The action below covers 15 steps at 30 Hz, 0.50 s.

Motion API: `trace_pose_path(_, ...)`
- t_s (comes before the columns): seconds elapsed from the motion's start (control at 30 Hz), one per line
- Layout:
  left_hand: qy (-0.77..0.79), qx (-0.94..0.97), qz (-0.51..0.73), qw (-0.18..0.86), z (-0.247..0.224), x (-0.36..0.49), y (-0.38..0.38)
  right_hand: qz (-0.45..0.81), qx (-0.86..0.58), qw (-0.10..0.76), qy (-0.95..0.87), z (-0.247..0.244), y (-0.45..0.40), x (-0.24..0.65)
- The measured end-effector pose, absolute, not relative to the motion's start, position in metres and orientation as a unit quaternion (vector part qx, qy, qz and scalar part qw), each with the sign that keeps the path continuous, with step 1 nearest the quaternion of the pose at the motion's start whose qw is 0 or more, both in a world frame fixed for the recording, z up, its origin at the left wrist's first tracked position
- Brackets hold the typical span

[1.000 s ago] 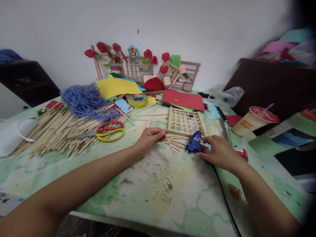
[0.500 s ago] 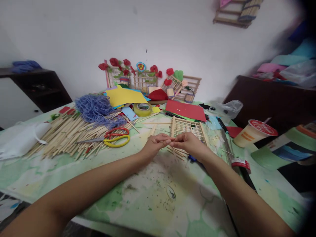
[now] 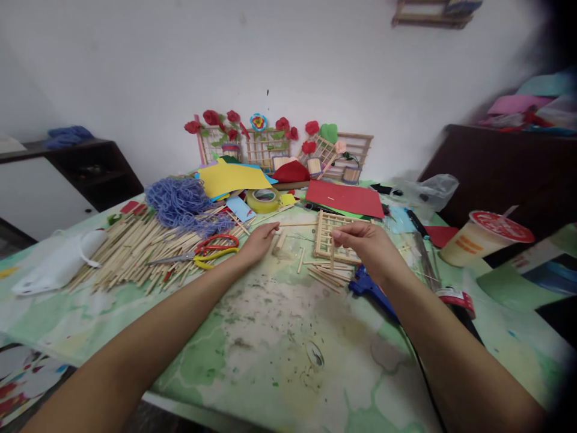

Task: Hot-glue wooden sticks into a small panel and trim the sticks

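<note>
Stained tablecloth [image 3: 265, 349] beneath wooden lattice [image 3: 319, 236]

a slim pale stick [image 3: 332, 260] hangs near-vertical before a wooden lattice [image 3: 318, 236].

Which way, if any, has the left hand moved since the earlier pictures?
Yes: the left hand has moved leftward and farther forward, away from the wooden grid.

Tan sticks [image 3: 325, 278] and grid [image 3: 318, 236], blue glue gun [image 3: 373, 293], violet-blue yarn [image 3: 177, 201], red and yellow scissor handles [image 3: 205, 266]; the tablecloth [image 3: 270, 355] is blotched green and white.
</note>
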<state>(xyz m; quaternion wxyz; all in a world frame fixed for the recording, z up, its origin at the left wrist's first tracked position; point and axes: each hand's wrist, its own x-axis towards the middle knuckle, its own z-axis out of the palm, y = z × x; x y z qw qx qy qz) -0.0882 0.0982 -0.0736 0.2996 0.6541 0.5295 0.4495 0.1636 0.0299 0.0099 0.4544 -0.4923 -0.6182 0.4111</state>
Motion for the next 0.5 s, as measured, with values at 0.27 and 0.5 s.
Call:
trace_pose_path(0.27,0.482,0.708,0.393,0.334,-0.079,-0.083,0.110,0.438,-0.458,0.501,-0.589,0.015,0.027,0.168)
trace_pose_path(0.5,0.442,0.713,0.382,0.387,-0.076,-0.080,0.116,0.448,-0.452,0.502,-0.586,0.020,0.024,0.168)
